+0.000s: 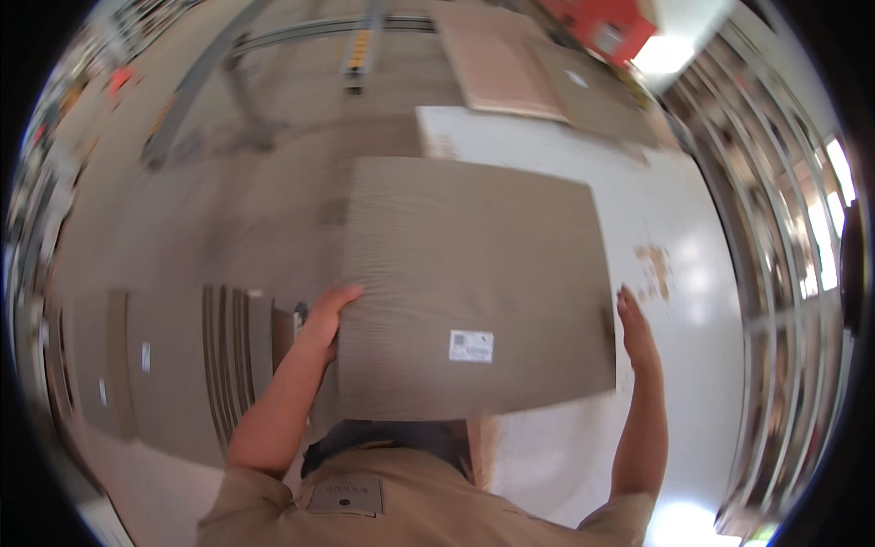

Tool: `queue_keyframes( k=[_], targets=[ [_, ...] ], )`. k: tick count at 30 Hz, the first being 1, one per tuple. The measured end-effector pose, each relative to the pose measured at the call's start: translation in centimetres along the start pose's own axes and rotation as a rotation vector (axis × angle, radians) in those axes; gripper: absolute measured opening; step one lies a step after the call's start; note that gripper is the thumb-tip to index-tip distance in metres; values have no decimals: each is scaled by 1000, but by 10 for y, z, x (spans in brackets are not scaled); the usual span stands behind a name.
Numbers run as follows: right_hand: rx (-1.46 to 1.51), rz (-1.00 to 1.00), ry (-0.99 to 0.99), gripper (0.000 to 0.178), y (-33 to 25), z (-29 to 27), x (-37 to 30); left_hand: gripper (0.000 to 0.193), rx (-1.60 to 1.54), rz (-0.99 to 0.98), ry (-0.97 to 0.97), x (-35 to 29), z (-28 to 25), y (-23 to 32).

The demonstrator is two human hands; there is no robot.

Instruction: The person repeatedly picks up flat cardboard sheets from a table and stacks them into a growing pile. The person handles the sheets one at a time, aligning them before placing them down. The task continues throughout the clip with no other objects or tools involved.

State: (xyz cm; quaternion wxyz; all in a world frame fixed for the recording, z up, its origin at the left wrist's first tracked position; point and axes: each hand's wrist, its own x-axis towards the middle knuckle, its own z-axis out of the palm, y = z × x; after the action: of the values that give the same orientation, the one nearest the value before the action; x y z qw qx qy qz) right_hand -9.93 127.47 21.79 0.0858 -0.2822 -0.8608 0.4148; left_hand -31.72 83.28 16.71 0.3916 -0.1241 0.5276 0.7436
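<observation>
A large brown wood-grain panel (474, 246) with a white label (471, 346) near its front edge lies in front of me, over the white tabletop's left part. My left hand (333, 314) grips the panel's left edge; the thumb is at the top face and the other fingers are mostly hidden beneath. Beside the right edge, my right hand (637, 330) is upright with its fingers stretched out. A narrow gap seems to part it from the panel, though blur makes contact hard to judge.
The white table (688, 228) has brown worn patches. At its far end lie a pinkish board (497, 64) and another brown panel (592, 96), near a red object (602, 27). Several brown panels (169, 365) stand to my left. Shelving (775, 228) lines the right; a metal frame (328, 36) stands ahead.
</observation>
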Motion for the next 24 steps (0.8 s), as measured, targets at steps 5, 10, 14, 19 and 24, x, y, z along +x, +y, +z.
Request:
queue_keyframes(
  k=[5,10,14,19,24],
  targets=[
    [611,231,-172,61,117,-9,29,86,444,80,71,24,16,-2],
    [473,47,-56,58,156,-11,105,60,-179,217,-99,-3,2,-30],
    [324,49,-79,53,129,-15,124,57,-356,200,-98,-8,-5,-35],
    [279,2,-184,51,82,11,97,49,-261,410,-6,3,-54,-56],
    [-23,-21,-376,64,8,62,81,48,-462,386,19,-68,-124,-77]
  ],
)
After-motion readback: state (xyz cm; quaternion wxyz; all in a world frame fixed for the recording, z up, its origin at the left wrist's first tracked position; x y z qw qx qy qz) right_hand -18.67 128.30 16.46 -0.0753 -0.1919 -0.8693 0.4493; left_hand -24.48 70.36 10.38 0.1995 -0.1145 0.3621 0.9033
